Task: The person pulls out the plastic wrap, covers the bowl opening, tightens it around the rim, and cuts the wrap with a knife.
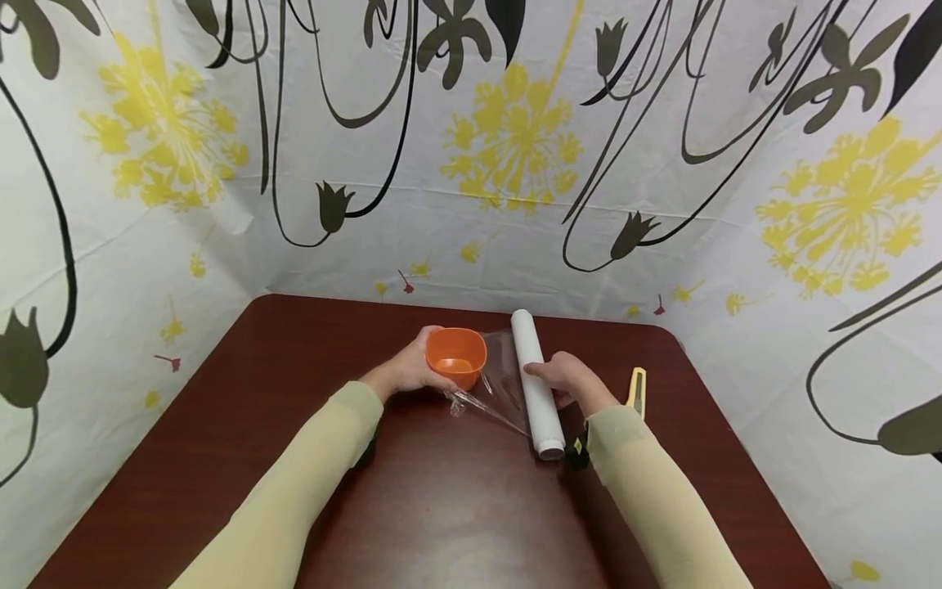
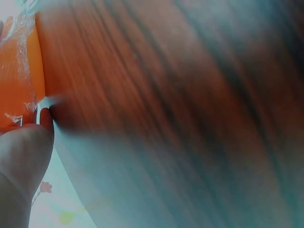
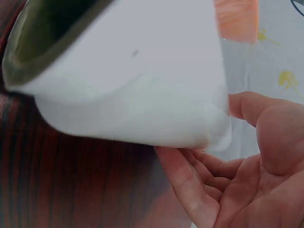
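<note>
An orange square bowl (image 1: 457, 353) is gripped at its left side by my left hand (image 1: 416, 366), mouth turned up and toward me in the head view. Clear plastic wrap (image 1: 504, 378) stretches from the bowl to a white roll (image 1: 540, 401) on the right. My right hand (image 1: 570, 379) holds that roll about its middle, thumb on top and fingers beneath. The right wrist view shows the roll's hollow end close up, with the hand (image 3: 251, 161) around its far part. Wrinkled film clings to the bowl's side (image 2: 16, 71) in the left wrist view.
A yellow utility knife (image 1: 637, 391) lies on the dark red-brown table (image 1: 456, 507), right of my right hand and partly behind the sleeve. Patterned white cloth (image 1: 383, 164) hangs behind the table and along both sides.
</note>
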Demonstrator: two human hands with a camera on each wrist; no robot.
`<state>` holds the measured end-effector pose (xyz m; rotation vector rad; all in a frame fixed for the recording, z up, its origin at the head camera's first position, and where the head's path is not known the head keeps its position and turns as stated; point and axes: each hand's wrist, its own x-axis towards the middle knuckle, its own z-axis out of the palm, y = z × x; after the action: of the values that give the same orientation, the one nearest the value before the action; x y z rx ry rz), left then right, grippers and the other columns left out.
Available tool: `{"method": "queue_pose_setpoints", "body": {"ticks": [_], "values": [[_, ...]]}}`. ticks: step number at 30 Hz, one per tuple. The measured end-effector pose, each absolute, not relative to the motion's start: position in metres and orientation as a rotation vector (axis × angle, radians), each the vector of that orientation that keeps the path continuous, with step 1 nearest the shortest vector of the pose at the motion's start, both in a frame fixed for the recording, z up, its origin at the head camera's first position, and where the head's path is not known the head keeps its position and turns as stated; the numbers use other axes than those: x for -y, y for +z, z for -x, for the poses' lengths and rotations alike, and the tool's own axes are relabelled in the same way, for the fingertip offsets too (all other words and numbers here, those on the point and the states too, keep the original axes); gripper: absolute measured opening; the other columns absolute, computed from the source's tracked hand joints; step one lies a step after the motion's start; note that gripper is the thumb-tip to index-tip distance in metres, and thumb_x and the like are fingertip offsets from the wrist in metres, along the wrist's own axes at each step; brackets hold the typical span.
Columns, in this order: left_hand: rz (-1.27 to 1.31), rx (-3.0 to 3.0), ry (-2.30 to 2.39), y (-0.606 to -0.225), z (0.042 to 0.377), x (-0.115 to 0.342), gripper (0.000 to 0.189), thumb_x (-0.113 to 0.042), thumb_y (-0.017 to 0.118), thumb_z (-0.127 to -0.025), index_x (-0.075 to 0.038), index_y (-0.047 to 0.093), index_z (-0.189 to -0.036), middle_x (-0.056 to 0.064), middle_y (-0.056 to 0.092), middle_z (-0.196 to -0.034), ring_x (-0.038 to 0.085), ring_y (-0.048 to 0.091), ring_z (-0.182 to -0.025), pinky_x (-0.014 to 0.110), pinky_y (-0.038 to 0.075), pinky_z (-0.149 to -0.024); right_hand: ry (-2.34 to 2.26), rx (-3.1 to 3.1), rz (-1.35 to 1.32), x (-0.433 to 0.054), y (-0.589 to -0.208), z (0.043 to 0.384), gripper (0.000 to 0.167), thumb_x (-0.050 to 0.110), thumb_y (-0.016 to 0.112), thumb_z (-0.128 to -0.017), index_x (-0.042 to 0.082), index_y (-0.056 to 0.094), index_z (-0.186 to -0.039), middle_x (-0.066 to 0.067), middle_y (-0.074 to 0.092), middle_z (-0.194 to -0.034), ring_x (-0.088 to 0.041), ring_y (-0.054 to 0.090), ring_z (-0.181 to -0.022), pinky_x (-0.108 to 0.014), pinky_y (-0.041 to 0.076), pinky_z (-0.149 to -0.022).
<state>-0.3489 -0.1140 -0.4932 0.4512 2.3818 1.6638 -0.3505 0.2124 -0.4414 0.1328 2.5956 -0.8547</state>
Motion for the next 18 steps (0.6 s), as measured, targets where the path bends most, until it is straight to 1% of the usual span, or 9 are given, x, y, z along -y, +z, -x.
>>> {"method": "queue_pose_setpoints", "body": {"ticks": [6,10,13,14,16,18], "values": [[-0.452,-2.389,1.659,-0.492,0.346,0.114,0.115,-0.012,0.102,-0.076,-0.011,0.027,-0.163,0.018,0.053,-0.156,0.035,0.056,-0.14,0.048,0.051,-0.119,-0.912,-2.564,-0.176,-0.216,-0.442,0.35,0.079,0.043,0.065,-0.108,-0.014,0.04,-0.157,-0.032,0.057,-0.144,-0.04,0.075,-0.109,-0.046,0.068,-0.079],[-0.481,-2.381,1.657,-0.492,0.346,0.112,0.115,-0.012,0.101,-0.076,-0.011,0.026,-0.163,0.018,0.054,-0.155,0.035,0.057,-0.14,0.048,0.051,-0.119,-0.868,-2.577,-0.164,-0.217,-0.44,0.347,0.077,0.042,0.061,-0.11,-0.015,0.039,-0.157,-0.033,0.058,-0.143,-0.042,0.076,-0.109,-0.047,0.068,-0.079],[-0.482,-2.386,1.659,-0.492,0.345,0.111,0.116,-0.012,0.102,-0.076,-0.01,0.026,-0.163,0.019,0.054,-0.155,0.035,0.056,-0.14,0.049,0.05,-0.12,-0.837,-2.583,-0.141,-0.216,-0.438,0.344,0.072,0.041,0.058,-0.113,-0.014,0.042,-0.156,-0.032,0.06,-0.141,-0.042,0.074,-0.112,-0.047,0.068,-0.081],[-0.479,-2.391,1.658,-0.493,0.345,0.111,0.116,-0.012,0.102,-0.076,-0.01,0.025,-0.163,0.019,0.054,-0.155,0.035,0.057,-0.14,0.049,0.05,-0.12,-0.833,-2.587,-0.133,-0.215,-0.437,0.343,0.072,0.041,0.057,-0.113,-0.014,0.04,-0.157,-0.032,0.058,-0.143,-0.043,0.073,-0.115,-0.048,0.068,-0.082],[-0.469,-2.395,1.66,-0.493,0.345,0.112,0.116,-0.011,0.102,-0.075,-0.01,0.025,-0.163,0.019,0.054,-0.155,0.035,0.057,-0.14,0.048,0.05,-0.119,-0.85,-2.592,-0.114,-0.213,-0.436,0.341,0.071,0.039,0.057,-0.114,-0.008,0.033,-0.162,-0.033,0.056,-0.147,-0.044,0.069,-0.122,-0.05,0.067,-0.086],[-0.464,-2.391,1.664,-0.493,0.345,0.113,0.116,-0.011,0.102,-0.075,-0.01,0.026,-0.163,0.019,0.054,-0.155,0.035,0.057,-0.14,0.049,0.051,-0.119,-0.886,-2.6,-0.081,-0.213,-0.435,0.34,0.071,0.035,0.057,-0.115,0.001,0.026,-0.168,-0.033,0.053,-0.151,-0.046,0.066,-0.127,-0.053,0.065,-0.088]]}}
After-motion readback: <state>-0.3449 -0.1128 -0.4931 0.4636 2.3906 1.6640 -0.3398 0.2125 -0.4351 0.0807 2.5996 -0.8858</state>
